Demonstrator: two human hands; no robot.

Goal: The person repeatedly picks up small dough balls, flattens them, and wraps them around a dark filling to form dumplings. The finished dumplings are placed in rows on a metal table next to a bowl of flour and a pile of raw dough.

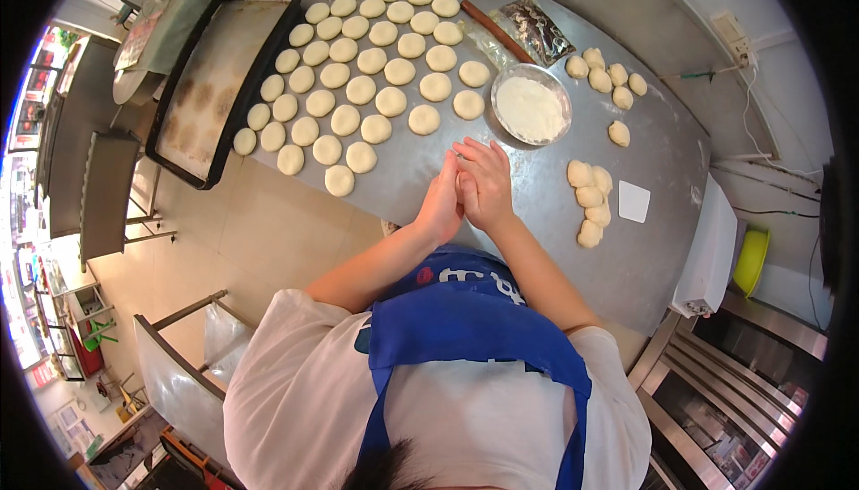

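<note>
In front of the blue apron (pixel 443 329), my left hand (pixel 441 198) and my right hand (pixel 486 184) are cupped together above the steel table. The right fingers lie over the left palm, and whatever may be between them is hidden. Just beyond my fingers stands a metal bowl (pixel 531 106) of white flour. Many flattened dough rounds (pixel 361 90) are spread in loose rows to the left. On the right lie a cluster of dough balls (pixel 590 196), a single dough ball (pixel 619 133) and a farther group of dough balls (pixel 600 79).
A black-rimmed baking tray (pixel 221 80) sits at the left edge of the steel table (pixel 537 275). Behind the bowl are a wooden rolling pin (pixel 498 32) and a plastic bag with dark filling (pixel 537 28). A white dough scraper (pixel 633 201) lies at right.
</note>
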